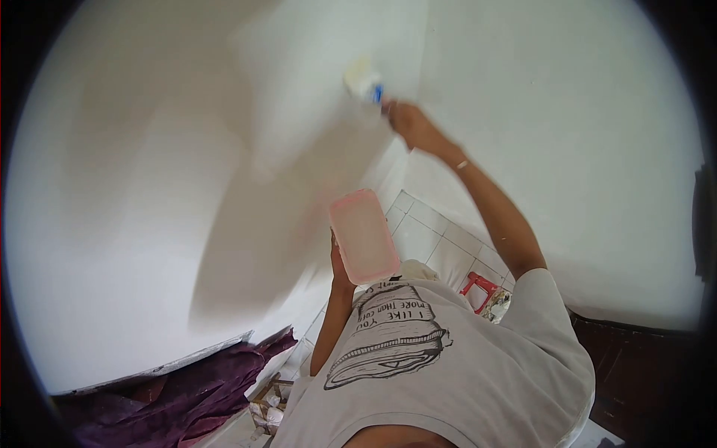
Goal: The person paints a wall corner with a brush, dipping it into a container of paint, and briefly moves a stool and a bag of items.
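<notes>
While the right hand (415, 128) closes round a blurred blue-and-cream brush (364, 78) just beyond it, brushing the white wall (306, 45) seems under way; the left hand (337, 257) grips a pale-pink plastic tub (365, 235) beside it. Another stroke would call for even pressure.

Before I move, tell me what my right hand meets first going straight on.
Likely the smooth white wall, with the blue-and-white brush in your right hand touching first; depth is unclear.
</notes>
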{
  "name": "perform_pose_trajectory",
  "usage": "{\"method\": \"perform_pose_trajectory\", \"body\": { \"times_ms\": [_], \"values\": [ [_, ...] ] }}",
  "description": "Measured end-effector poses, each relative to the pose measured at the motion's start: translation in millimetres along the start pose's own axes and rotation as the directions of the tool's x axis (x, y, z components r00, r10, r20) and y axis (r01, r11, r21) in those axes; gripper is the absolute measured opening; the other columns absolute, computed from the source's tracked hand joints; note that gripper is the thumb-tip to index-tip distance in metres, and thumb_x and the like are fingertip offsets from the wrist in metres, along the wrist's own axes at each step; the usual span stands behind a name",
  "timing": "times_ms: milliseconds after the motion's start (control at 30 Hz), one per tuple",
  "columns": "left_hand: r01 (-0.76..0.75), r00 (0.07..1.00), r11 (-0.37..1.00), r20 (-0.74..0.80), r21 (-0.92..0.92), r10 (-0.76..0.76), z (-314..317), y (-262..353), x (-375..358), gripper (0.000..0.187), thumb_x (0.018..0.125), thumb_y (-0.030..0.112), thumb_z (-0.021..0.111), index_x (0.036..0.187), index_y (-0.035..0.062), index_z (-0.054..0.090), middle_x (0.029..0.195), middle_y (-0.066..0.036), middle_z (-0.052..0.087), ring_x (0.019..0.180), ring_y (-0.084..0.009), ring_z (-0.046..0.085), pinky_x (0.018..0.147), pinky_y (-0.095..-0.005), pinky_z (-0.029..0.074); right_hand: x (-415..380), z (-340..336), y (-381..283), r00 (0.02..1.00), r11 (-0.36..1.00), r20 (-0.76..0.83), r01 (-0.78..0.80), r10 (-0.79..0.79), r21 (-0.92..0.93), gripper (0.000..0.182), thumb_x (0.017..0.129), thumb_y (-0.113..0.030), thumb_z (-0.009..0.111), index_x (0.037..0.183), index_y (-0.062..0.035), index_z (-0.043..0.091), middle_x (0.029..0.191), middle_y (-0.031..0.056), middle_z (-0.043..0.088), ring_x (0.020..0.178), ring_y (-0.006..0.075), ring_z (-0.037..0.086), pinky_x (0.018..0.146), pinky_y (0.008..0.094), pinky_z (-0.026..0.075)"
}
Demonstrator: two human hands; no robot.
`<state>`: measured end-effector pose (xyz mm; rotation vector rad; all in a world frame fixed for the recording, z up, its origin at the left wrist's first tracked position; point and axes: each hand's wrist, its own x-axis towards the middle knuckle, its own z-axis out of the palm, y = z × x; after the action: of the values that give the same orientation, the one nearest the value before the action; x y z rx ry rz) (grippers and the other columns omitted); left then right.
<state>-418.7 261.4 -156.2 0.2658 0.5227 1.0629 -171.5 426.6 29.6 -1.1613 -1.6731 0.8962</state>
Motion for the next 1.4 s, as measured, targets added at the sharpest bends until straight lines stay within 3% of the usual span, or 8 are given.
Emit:
{"method": "perform_pose_trajectory", "body": {
  "times_ms": [67,267,467,667,867,933,1267,1400],
  "values": [
    [0.000,0.999,1.000,0.034,-0.009,0.000,-8,1,0,0.077,0.100,0.062,0.043,0.156,0.0105,0.033,0.144,-0.023,0.050,0.114,-0.0393,0.060,0.091,-0.0568,0.055,-19,40,75,0.996,0.969,0.073,0.065,-0.049,-0.238,0.034,0.107,-0.022,0.041,0.092,0.0039,0.056,0.085,0.0311,0.061,0.070,0.0512,0.055,0.069,0.0569,0.046],
    [0.070,0.963,0.983,0.270,-0.171,-0.021,54,16,-18,0.077,0.099,0.061,0.045,0.156,0.0113,0.032,0.147,-0.024,0.046,0.119,-0.0401,0.057,0.095,-0.0591,0.052,-32,37,123,0.804,0.855,0.371,-0.298,0.465,-0.425,0.058,0.106,-0.039,0.039,0.081,0.0076,0.062,0.062,0.0225,0.061,0.054,0.0313,0.069,0.046,0.0428,0.053],
    [0.077,0.967,0.987,0.251,-0.141,-0.040,42,10,-23,0.078,0.098,0.061,0.047,0.157,0.0120,0.032,0.150,-0.024,0.043,0.120,-0.0406,0.056,0.095,-0.0596,0.052,9,-52,-78,0.975,0.961,0.138,-0.135,0.172,-0.239,0.053,0.103,-0.044,0.053,0.081,0.0025,0.064,0.054,-0.0016,0.042,0.040,0.0104,0.037,0.037,0.0281,0.033],
    [-0.025,0.995,1.000,0.095,-0.001,0.025,-8,-7,-12,0.074,0.101,0.058,0.044,0.155,0.0099,0.033,0.145,-0.024,0.049,0.117,-0.0402,0.060,0.092,-0.0569,0.056,1,7,-16,0.972,0.972,-0.123,0.182,-0.201,-0.150,0.053,0.109,-0.042,0.041,0.089,0.0037,0.060,0.063,0.0110,0.052,0.055,0.0194,0.052,0.056,0.0399,0.044],
    [-0.043,0.998,0.997,0.033,-0.067,0.046,-2,-4,-14,0.073,0.103,0.060,0.038,0.153,0.0067,0.035,0.139,-0.025,0.055,0.114,-0.0369,0.064,0.091,-0.0506,0.058,-49,44,108,0.952,0.970,0.202,-0.206,0.229,-0.127,0.057,0.108,-0.048,0.035,0.089,-0.0002,0.058,0.060,0.0056,0.048,0.045,0.0173,0.049,0.042,0.0322,0.045],
    [-0.048,0.997,0.998,0.053,-0.047,0.051,8,-4,-19,0.074,0.103,0.061,0.037,0.153,0.0065,0.035,0.139,-0.025,0.055,0.115,-0.0361,0.064,0.092,-0.0497,0.058,-47,30,108,0.746,0.808,0.393,-0.323,0.538,-0.493,0.051,0.105,-0.040,0.045,0.084,0.0039,0.062,0.066,0.0135,0.063,0.046,0.0231,0.060,0.044,0.0359,0.051],
    [-0.015,0.996,0.993,0.081,-0.114,0.025,15,-2,-28,0.070,0.102,0.058,0.043,0.154,0.0110,0.035,0.139,-0.024,0.053,0.112,-0.0358,0.063,0.090,-0.0526,0.057,-13,-44,-141,0.997,0.998,-0.068,-0.027,0.031,0.060,0.055,0.106,-0.046,0.048,0.078,-0.0004,0.060,0.053,-0.0003,0.042,0.041,0.0101,0.040,0.040,0.0283,0.035],
    [0.001,0.963,0.992,0.268,-0.127,0.034,28,5,-43,0.073,0.099,0.055,0.050,0.154,0.0104,0.035,0.144,-0.023,0.047,0.116,-0.0357,0.059,0.091,-0.0556,0.054,-18,32,-52,0.973,0.967,-0.023,0.227,-0.231,-0.118,0.045,0.109,-0.033,0.039,0.088,0.0032,0.056,0.070,0.0217,0.058,0.066,0.0413,0.057,0.066,0.0490,0.046]
  ]
}}
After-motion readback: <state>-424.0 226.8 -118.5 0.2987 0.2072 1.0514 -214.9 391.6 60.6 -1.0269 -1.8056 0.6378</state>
